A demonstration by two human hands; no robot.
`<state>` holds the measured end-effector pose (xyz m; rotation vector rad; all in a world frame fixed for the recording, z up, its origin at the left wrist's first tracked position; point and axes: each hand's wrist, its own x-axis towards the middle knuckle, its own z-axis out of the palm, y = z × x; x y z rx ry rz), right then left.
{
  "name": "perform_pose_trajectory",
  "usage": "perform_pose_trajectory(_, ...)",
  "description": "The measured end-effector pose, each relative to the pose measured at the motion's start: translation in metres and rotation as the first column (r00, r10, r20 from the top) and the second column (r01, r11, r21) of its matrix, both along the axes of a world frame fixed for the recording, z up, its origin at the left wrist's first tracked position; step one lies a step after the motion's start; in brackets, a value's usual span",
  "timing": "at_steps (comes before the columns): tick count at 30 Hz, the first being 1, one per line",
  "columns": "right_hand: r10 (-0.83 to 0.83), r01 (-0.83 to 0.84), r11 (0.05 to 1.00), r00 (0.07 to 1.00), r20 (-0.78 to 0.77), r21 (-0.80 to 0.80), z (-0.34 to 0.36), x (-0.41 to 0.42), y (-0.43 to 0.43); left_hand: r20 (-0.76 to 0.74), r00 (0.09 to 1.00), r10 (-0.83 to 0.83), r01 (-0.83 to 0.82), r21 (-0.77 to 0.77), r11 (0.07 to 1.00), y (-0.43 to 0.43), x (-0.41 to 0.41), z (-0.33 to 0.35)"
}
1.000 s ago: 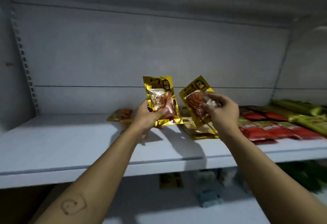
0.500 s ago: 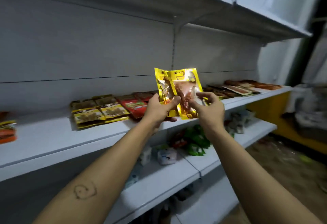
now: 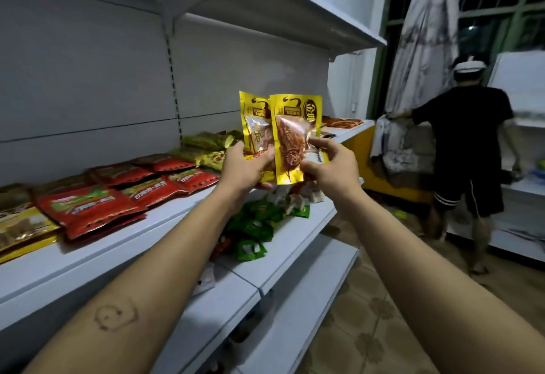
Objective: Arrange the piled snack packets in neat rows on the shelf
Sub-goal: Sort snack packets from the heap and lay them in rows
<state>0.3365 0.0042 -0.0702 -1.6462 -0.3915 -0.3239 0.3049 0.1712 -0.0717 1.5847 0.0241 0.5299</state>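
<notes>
Your left hand (image 3: 244, 167) grips one gold foil snack packet with a clear window (image 3: 254, 120) by its lower part, thumb across the front. Your right hand (image 3: 331, 167) pinches a second gold foil packet (image 3: 295, 134) at its lower right edge. The two stand upright, the right one overlapping the left, held in front of the white metal shelf (image 3: 118, 258). Their dark printed characters are too blurred to read, but the second packet carries a round red seal.

On that shelf lie flat red packets (image 3: 88, 208), at least five, with yellow-green packets (image 3: 206, 142) behind them and gold ones (image 3: 20, 229) at the shelf's left end. Below the shelf sits a heap of green packets (image 3: 253, 226). Beyond the shelf's far end, a person in black clothes (image 3: 466, 143) stands with their back to you.
</notes>
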Motion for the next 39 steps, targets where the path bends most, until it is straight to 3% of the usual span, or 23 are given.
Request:
perform_pose_trajectory(8, 0.064, -0.062, 0.996, 0.997, 0.040, -0.059, 0.024, 0.128, 0.043, -0.005, 0.995, 0.102, -0.102, -0.002, 0.995, 0.039, 0.106, 0.027)
perform_pose_trajectory(20, 0.136, -0.120, 0.986, 0.980, 0.142, -0.116, 0.048, 0.302, 0.111, -0.039, 0.947, 0.319, -0.310, 0.145, 0.939, 0.093, 0.222, 0.063)
perform_pose_trajectory(28, 0.236, -0.234, 0.971, 0.970, 0.056, -0.042, 0.064, 0.394, 0.126, -0.127, 0.848, 0.514, -0.497, 0.142, 0.856, 0.100, 0.275, 0.069)
perform_pose_trajectory(39, 0.524, -0.524, 0.852, 0.851, 0.028, -0.008, 0.066, 0.537, 0.146, -0.298, 0.581, 0.757, -0.740, 0.194, 0.644, 0.076, 0.350, 0.064)
